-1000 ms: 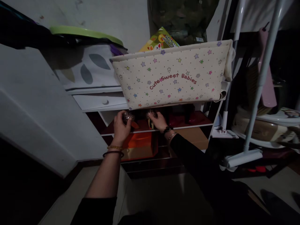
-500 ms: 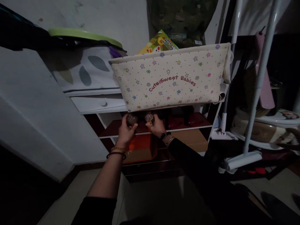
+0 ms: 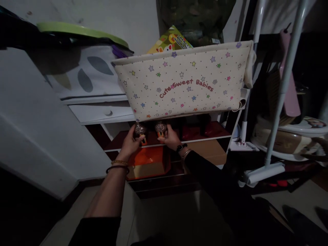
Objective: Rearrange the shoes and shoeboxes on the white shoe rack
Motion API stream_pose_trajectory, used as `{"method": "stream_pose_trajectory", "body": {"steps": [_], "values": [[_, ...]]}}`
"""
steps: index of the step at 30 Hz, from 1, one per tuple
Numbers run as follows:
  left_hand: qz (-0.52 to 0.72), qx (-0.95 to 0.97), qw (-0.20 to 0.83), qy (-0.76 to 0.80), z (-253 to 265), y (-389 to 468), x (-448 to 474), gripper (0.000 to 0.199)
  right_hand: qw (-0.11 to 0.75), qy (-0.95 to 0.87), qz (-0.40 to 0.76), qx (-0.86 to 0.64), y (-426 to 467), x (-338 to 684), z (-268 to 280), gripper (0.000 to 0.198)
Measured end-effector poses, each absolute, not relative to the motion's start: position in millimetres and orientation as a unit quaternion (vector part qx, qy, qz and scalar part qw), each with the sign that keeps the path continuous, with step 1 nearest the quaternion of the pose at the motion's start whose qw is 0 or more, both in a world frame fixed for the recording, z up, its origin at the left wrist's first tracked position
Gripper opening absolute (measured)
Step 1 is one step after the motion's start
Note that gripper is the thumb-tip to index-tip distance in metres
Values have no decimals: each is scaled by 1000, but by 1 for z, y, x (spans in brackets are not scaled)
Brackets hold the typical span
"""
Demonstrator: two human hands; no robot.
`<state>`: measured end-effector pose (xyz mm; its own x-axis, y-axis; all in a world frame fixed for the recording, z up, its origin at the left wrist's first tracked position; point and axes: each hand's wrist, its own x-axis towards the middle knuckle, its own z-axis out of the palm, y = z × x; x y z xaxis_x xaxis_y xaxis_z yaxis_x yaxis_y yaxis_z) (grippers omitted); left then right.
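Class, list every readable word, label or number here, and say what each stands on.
"Cute Sweet Babies": front of the cream star-patterned bin.
"chicken", probably: yellow-green cover behind it; the remaining print is too blurred.
White tag on the dark bag: too small to read.

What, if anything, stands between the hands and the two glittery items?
Nothing visible: the left hand and right hand each hold one glittery, rounded item. The cream, star-printed fabric bin is above, not between.
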<state>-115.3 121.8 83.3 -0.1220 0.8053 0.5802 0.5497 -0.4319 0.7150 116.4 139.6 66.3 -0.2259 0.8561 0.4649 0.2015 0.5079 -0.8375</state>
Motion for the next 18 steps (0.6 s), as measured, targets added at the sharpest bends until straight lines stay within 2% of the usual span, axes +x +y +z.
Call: {"method": "stream_pose_trajectory", "body": {"steps": [3,8,10,13,16,18], "values": [[542,649,153,512,81,121,-115,88,494,-707,338,-376,140,118,66,86],[539,644,145,522,81,116,-112,86,488,-694,343,-402,136,116,65,85],[533,635,148,539,82,111,-109,85,474,-693,333,-429,127,117,67,91],[551,599,83,576,83,95,-97,86,483,-710,274,-433,101,132,73,99],[595,562,-58,571,78,74,-71,71,516,-751,172,-375,70,173,79,81],[615,578,-69,532,74,64,-44,56,525,-759,112,-369,56,216,82,63]]}}
